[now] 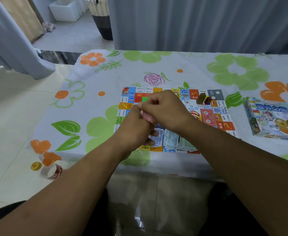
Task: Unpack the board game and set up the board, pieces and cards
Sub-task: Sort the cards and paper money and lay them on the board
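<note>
Left hand (134, 128) gripping pink notes (147, 118), long axis near-right to far-left, right hand (165, 109) pinching their far end; blue and green notes (172, 142) just below, at near edge of board (224, 126).

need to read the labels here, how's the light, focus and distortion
Head view: even, soft light, only faint shadows. Head view: wide-angle bowing curves the table edge. Head view: print on the game board and game box is soft, and the left hand and right hand holding the red cards look slightly blurred. Head view: small glare spot at bottom.
</note>
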`<state>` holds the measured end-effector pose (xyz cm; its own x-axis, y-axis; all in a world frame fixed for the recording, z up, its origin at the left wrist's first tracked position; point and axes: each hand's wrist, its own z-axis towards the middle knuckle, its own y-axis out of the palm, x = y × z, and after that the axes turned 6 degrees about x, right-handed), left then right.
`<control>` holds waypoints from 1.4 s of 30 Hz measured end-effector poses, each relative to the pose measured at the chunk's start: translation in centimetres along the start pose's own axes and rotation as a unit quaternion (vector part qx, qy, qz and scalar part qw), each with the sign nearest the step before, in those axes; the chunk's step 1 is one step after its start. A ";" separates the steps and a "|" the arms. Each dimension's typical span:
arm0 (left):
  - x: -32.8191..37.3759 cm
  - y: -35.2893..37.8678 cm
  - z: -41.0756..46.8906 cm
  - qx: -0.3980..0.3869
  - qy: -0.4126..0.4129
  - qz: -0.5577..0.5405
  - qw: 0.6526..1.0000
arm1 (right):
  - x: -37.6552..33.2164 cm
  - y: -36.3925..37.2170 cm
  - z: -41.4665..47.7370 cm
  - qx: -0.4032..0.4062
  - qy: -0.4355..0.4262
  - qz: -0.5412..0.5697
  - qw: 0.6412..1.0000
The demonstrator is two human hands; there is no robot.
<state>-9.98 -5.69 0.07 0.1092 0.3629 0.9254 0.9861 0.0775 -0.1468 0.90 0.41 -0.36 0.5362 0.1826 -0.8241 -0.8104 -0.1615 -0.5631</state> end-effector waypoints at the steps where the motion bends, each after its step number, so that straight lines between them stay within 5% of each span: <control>1: 0.0 0.1 0.1 0.002 0.003 -0.008 1.000 | 0.1 0.0 0.0 0.014 -0.005 -0.012 1.000; 8: -0.1 0.2 1.3 0.003 -0.013 -0.032 0.999 | 0.7 -1.7 -0.5 -0.051 -0.021 0.016 0.998; 19: 0.2 -0.7 1.6 -0.079 -0.035 -0.049 0.995 | 1.8 -3.8 -0.2 -0.030 -0.036 0.057 0.997; 42: -0.6 -1.4 3.2 -0.080 -0.069 -0.049 0.993 | 2.3 -3.0 1.4 -0.103 0.008 0.115 0.988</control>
<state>-11.85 -3.05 -1.41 0.0041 0.4861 0.8739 0.9996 -0.0258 0.0097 4.26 2.67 -0.50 0.3496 0.1025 -0.9313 -0.8466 -0.3912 -0.3609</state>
